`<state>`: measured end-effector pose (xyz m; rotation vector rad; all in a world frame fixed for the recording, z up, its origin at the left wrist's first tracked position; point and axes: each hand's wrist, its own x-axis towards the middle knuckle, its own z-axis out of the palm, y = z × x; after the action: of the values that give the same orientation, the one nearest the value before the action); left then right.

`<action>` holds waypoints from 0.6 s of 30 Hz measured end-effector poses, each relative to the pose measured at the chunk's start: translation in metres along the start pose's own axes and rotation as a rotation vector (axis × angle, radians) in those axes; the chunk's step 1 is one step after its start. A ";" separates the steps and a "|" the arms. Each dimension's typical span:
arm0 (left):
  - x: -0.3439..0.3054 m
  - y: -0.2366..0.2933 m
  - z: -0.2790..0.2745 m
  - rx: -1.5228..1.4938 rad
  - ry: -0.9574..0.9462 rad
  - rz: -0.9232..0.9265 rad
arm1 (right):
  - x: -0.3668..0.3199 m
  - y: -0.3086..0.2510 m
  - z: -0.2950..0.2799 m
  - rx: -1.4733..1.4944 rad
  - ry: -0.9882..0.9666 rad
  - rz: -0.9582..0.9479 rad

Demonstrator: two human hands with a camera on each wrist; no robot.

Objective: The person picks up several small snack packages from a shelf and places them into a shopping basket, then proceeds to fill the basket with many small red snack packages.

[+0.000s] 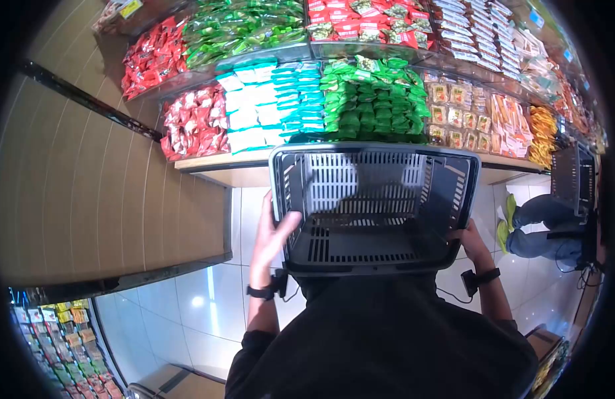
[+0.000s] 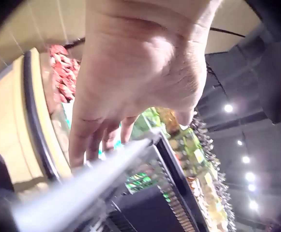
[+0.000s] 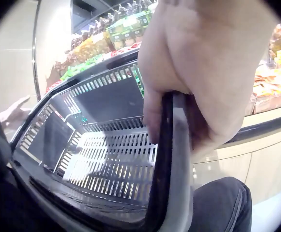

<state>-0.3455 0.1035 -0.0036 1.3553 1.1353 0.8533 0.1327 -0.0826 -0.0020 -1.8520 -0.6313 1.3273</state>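
Note:
A black shopping basket (image 1: 361,249) with slotted walls and a grey rim is held in front of the body, tilted so that its inside shows. The right hand (image 3: 203,67) grips the basket's rim at the right side, thumb and fingers on either side of it. At the left side, the left hand (image 1: 273,236) is beside the rim with its fingers straight and its thumb spread toward the basket. In the left wrist view, the straight fingers (image 2: 94,137) of that hand reach down along the outside of the basket.
A shelf behind the basket bears green packets (image 1: 374,100), blue and white packets (image 1: 267,106) and red packets (image 1: 194,123). Another person's legs (image 1: 547,226) stand at the right, near another dark basket (image 1: 573,173). A wooden panel (image 1: 108,186) borders the left.

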 end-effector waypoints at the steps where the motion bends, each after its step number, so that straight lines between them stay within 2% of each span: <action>1: 0.003 0.003 0.013 0.116 0.020 0.134 | 0.003 -0.001 -0.001 -0.025 0.012 -0.009; 6: -0.013 -0.018 0.005 -0.005 0.047 0.012 | 0.002 0.022 -0.008 0.007 0.037 -0.030; 9: -0.015 -0.011 -0.001 -0.093 0.038 0.040 | -0.008 0.020 -0.002 0.014 0.043 -0.044; 10: -0.013 -0.027 -0.028 -0.060 -0.029 -0.107 | -0.012 0.016 0.001 0.033 0.044 -0.059; 11: -0.003 -0.026 -0.043 -0.272 -0.017 -0.237 | -0.013 0.016 0.003 0.052 0.044 -0.073; 13: 0.026 -0.034 -0.067 -0.159 0.052 -0.264 | -0.005 0.031 -0.012 0.021 0.015 -0.023; 15: 0.069 -0.028 -0.051 0.169 0.082 0.129 | -0.002 0.040 -0.015 -0.009 -0.018 0.038; 16: 0.086 -0.007 -0.046 0.457 0.055 0.296 | -0.004 0.037 -0.010 0.043 0.003 0.027; 17: 0.110 -0.019 -0.047 0.481 0.036 0.355 | -0.006 0.036 -0.007 0.096 0.024 0.016; 18: 0.126 -0.009 -0.034 0.577 0.035 0.383 | -0.006 0.039 -0.007 0.084 0.018 0.007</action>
<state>-0.3440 0.2324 -0.0238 2.0897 1.2203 0.8507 0.1359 -0.1126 -0.0287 -1.7976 -0.5522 1.3204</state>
